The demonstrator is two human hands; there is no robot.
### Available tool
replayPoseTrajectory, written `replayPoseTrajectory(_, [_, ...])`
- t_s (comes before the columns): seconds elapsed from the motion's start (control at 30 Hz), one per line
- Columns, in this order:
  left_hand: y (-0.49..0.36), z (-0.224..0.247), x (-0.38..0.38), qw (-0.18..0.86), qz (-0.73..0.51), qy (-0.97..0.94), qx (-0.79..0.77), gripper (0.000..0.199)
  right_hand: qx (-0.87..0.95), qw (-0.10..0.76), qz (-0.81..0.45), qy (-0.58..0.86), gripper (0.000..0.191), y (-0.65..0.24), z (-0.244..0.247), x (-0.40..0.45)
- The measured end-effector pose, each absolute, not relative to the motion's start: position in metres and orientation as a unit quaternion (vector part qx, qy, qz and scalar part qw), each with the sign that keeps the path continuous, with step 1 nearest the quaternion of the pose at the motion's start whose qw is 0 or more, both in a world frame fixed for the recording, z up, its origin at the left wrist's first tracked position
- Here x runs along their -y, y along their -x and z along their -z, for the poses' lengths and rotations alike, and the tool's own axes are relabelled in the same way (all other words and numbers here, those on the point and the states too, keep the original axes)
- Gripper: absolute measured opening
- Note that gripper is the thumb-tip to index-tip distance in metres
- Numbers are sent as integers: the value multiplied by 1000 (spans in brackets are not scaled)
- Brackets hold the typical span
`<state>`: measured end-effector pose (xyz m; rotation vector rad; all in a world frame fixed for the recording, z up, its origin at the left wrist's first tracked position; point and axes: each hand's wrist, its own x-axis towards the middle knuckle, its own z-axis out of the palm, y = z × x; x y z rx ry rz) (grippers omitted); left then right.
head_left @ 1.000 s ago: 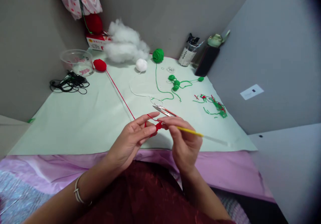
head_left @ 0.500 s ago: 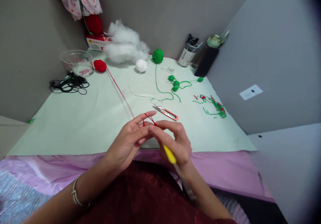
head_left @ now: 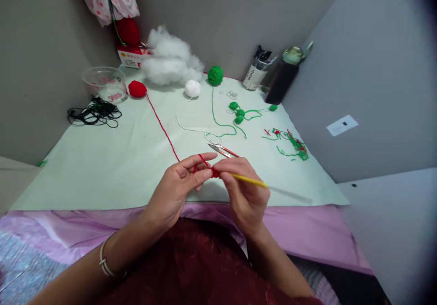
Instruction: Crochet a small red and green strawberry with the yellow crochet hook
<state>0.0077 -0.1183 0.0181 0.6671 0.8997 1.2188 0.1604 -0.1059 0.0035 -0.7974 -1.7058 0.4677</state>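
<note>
Grey panels [head_left: 218, 22] stand behind a pale green tabletop [head_left: 102, 173]. On it at left, a red yarn ball [head_left: 137, 89] feeds a strand [head_left: 166, 134] to the left hand [head_left: 174, 184], which pinches a small red piece [head_left: 215, 172] between thumb and fingers, the strand looped over its index finger. That piece sits between the hands, at the fingertips of both. On its right, the right hand [head_left: 247, 191] grips a yellow-handled tool [head_left: 251, 180], tip hidden. Stitching seems the step in hand; the next move probably calls for steady strand tension and a careful draw of the tool.
</note>
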Motion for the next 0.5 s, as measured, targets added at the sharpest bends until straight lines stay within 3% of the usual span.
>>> replayPoseTrajectory(0.1, [-8,-18,117,700,-550,-247,-381,39,790,515,-50,328,35,-161,-1,109])
replayPoseTrajectory(0.17, [-7,-16,116,736,-534,-211,-358,37,783,526,-45,328,35,-162,0,109])
replayPoseTrajectory(0.3, [-2,-14,115,761,-519,-174,-348,28,668,611,-237,353,19,-166,-4,103])
replayPoseTrajectory(0.4, [-3,-15,116,727,-536,-220,-369,25,598,624,-379,331,17,-165,-8,98])
replayPoseTrajectory(0.5, [-6,-16,117,694,-544,-278,-382,26,622,600,-375,335,15,-161,-9,97])
